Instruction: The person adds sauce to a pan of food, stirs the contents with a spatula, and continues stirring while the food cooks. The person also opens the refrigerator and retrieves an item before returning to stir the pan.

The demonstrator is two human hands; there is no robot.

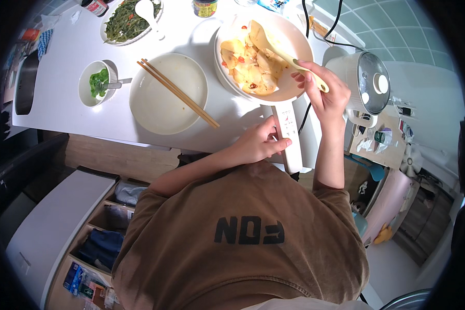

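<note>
My left hand [261,141] grips the white handle [288,131] of an electric cooking pan [294,87]. Inside the pan lie sliced potatoes [255,69] with bits of red chili. In my right hand [327,91] is a pale yellow spatula [281,52], its blade resting among the slices. Left of the pan stands a white plate [155,108] with some small specks on it. A pair of wooden chopsticks [178,94] lies across the plate, their ends reaching past its rim.
A white bowl [84,86] holds chopped greens and a spoon. Behind it sits a dish of green vegetables [126,23] with a white spoon [146,11]. A lidded white pot [358,79] stands at the right, near black cables [327,33]. Jars [205,7] line the back; a sink [26,83] is far left.
</note>
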